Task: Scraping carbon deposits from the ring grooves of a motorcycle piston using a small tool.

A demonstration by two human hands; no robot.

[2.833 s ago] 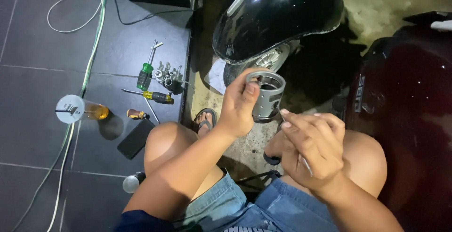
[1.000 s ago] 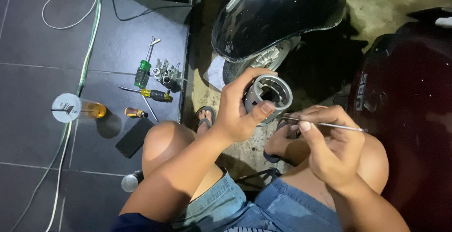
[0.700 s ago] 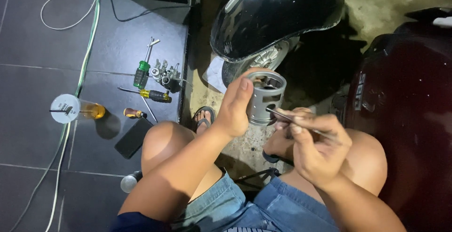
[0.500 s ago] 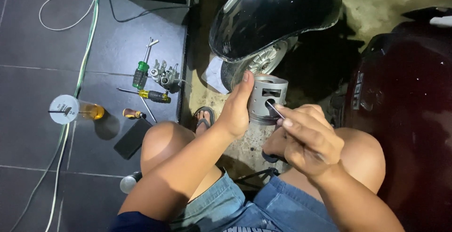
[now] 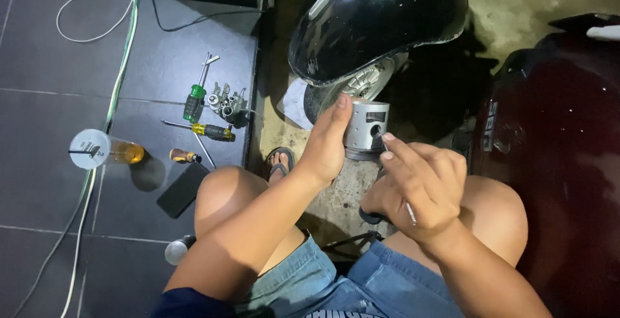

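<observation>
Left hand (image 5: 329, 140) grips 1 metal piston (image 5: 365, 129); right hand (image 5: 423, 185) grips 1 thin pick (image 5: 409, 213); 3 screwdrivers (image 5: 200, 129) lie nearby.

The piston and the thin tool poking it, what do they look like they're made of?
Piston, in the left hand: looks like bare metal, probably aluminium, judging by its dull silver-grey matte skin and machined side hole. Thin tool, in the right hand: likely steel; a slim, shiny silver shaft shows below the fingers.

Screwdrivers (image 5: 194, 102), a plastic cup (image 5: 103, 150) and a phone (image 5: 183, 189) lie on tiles.
</observation>
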